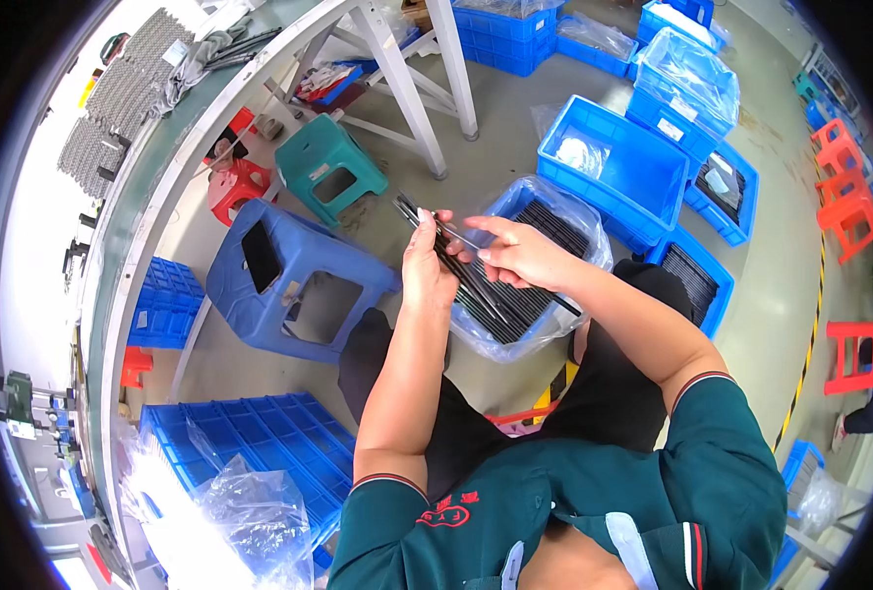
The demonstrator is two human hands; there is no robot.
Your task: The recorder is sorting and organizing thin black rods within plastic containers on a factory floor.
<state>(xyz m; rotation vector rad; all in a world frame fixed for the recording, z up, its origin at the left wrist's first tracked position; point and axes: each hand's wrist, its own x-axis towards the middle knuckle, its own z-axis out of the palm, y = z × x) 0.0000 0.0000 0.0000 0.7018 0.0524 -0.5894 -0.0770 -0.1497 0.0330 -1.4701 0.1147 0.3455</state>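
Over the left edge of the plastic-lined blue crate (599,236), the left hand (425,264) grips a bundle of slim black rods (476,287), loosely spread, perhaps to keep each separable. The right hand (527,254) curls against it; whether pinching one, I cannot tell. Matching rods (556,228) lie aligned inside the crate, presumably for compactness.

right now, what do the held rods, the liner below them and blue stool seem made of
Held rods: smooth, glinting, perhaps metal or plastic. Liner: probably thin plastic film, clear and crinkled. Blue stool: likely satin moulded plastic, with rounded edges.
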